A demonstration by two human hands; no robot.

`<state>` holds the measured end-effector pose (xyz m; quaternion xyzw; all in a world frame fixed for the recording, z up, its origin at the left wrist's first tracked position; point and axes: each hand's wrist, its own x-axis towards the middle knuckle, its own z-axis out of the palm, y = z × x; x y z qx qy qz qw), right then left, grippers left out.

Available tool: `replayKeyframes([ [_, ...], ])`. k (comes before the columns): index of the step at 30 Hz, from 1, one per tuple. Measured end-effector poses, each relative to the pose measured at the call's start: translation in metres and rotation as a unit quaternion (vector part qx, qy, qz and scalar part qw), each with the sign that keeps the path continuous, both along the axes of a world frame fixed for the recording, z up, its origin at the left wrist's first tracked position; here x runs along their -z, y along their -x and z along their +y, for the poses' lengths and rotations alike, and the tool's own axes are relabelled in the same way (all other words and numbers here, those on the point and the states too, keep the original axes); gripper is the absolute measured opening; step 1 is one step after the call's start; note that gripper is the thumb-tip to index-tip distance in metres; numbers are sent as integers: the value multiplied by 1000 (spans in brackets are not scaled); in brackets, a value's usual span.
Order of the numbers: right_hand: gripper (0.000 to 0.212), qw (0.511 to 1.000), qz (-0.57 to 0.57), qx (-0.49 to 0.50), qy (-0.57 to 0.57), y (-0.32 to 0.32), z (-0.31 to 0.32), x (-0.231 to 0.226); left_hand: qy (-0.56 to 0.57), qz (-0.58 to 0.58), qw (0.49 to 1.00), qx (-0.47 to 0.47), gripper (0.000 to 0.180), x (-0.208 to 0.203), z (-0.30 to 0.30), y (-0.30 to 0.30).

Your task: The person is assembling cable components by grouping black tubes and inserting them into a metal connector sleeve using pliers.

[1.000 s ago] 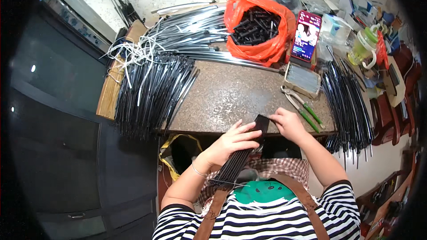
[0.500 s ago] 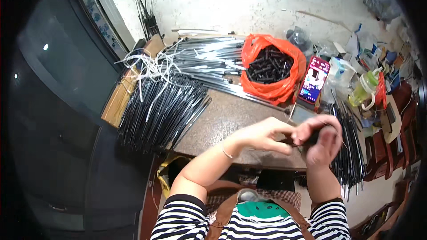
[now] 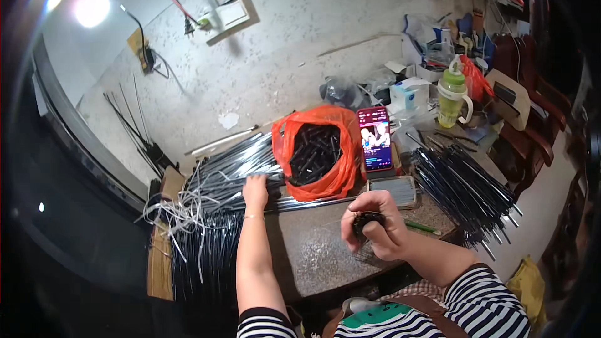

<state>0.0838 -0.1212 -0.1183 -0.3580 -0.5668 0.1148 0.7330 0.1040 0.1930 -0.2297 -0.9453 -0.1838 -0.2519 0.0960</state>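
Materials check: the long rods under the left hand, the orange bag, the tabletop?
Rods: look like metal, glossy dark with silvery glints; coated or bare unclear. Orange bag: thin plastic film, crinkled and shiny. Tabletop: speckled brown-grey, stone-like, possibly laminate. Left hand rests on the rods.

The left hand (image 3: 255, 190) rests among the thin grey metal rods (image 3: 235, 172) — its fingertips are hidden. The right hand (image 3: 374, 231) closes over a small black piece (image 3: 366, 219), mostly covered — its shape cannot be told.
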Motion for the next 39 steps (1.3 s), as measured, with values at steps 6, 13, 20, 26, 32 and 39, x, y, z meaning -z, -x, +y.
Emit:
replayKeyframes([
  [6,26,989,105,88,-53,-1,6,5,12,-191,970,147,17,-46,-32,25],
  [13,27,977,136,146,-78,5,-2,-15,101,-551,719,412,31,-179,-124,81],
  [20,36,975,181,127,-27,27,-15,-5,585,-410,506,482,35,-163,-209,132],
  [26,32,982,107,148,51,57,-26,-14,727,-323,373,477,35,-130,-239,137],
  [32,29,962,121,215,120,68,-25,-14,761,-360,321,433,35,-112,-255,142],
  [39,27,965,100,220,98,68,-20,-12,755,-367,307,448,29,-106,-252,141],
])
